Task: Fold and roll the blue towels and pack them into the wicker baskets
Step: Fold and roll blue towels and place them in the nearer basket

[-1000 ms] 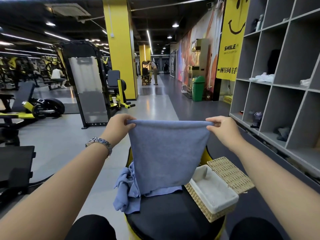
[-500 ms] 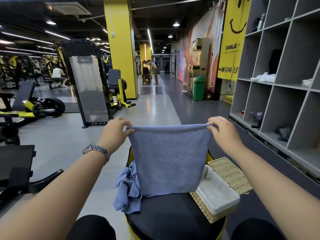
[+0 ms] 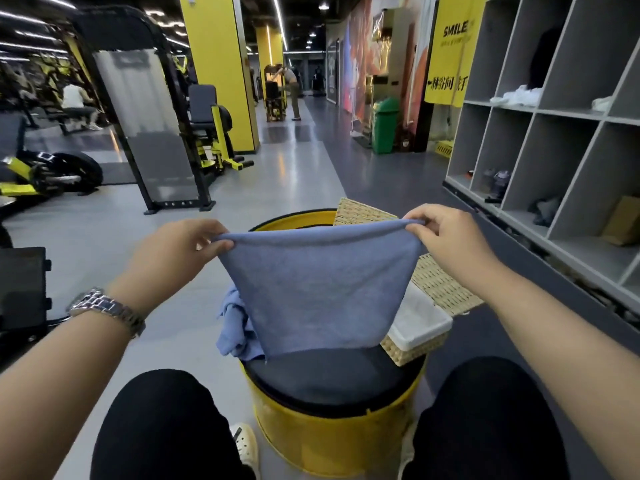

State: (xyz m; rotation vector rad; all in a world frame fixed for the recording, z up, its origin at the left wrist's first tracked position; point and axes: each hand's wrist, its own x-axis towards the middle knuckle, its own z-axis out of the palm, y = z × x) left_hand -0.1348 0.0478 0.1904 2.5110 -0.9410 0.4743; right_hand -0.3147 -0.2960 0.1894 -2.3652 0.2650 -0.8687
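A folded blue towel [image 3: 320,292] hangs in the air between my hands, its lower edge just above a black-topped yellow stool [image 3: 332,382]. My left hand [image 3: 173,254] pinches the towel's upper left corner; my right hand [image 3: 450,240] pinches the upper right corner. A crumpled heap of blue towels [image 3: 233,327] lies on the stool's left side, partly hidden by the held towel. A wicker basket [image 3: 415,344] with a white lining sits on the stool's right side, and its wicker lid [image 3: 440,289] lies behind it.
A second piece of wicker [image 3: 360,213] shows behind the towel's top edge. Grey cubby shelves [image 3: 540,143] run along the right. Gym machines [image 3: 145,133] stand on the left and a green bin [image 3: 384,124] is far ahead. My knees flank the stool.
My view has tilted downward, bringing my knees and the stool's yellow side into view. The towel's top edge now sags slightly between my hands and hangs lower over the stool.
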